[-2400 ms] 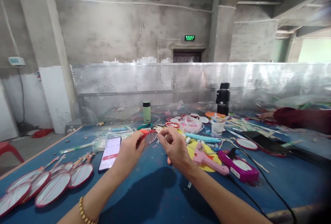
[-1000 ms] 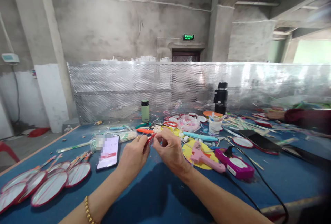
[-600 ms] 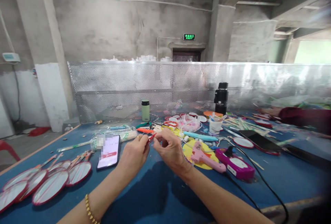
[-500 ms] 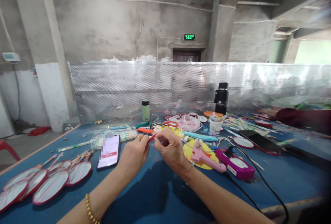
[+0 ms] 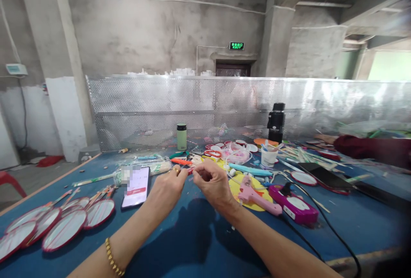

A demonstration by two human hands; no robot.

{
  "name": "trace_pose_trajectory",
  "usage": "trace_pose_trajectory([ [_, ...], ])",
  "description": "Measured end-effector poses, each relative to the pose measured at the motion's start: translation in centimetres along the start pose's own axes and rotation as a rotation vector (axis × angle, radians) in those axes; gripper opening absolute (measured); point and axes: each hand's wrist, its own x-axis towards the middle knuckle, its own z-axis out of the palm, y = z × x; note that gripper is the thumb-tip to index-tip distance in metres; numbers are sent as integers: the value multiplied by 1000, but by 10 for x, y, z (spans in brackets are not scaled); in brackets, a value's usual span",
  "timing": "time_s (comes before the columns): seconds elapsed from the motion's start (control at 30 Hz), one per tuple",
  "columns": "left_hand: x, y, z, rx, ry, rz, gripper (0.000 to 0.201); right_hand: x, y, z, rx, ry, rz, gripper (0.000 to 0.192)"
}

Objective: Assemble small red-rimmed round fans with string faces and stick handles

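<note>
The fingers of the left hand (image 5: 168, 189) pinch a small red piece (image 5: 190, 170) above the tabletop (image 5: 173, 243); those of the right hand (image 5: 213, 186) curl nearly together at its other end, grip unclear; so slight a hold could slip; a rightward swing might knock the glue gun (image 5: 257, 199).

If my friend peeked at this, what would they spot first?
Probably the left hand and right hand, close together at a small red piece in the middle. Next, the pink glue gun on a yellow sheet, beside a purple power strip, to the right. Then the red-rimmed discs at the lower left.
</note>
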Motion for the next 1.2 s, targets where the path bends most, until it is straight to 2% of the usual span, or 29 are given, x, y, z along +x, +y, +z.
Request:
trace_pose_trajectory([
  [0.47, 1, 0, -3, -66, 28, -14, 21, -1, 1, 0, 26, -4, 64, 12],
  [0.83, 0, 0, -2, -67, 75, 10, 20, 1, -6, -2, 94, 18, 228, 10],
  [1.2, 2, 1, -5, -137, 48, -50, 21, 0, -7, 0, 98, 15, 209, 9],
])
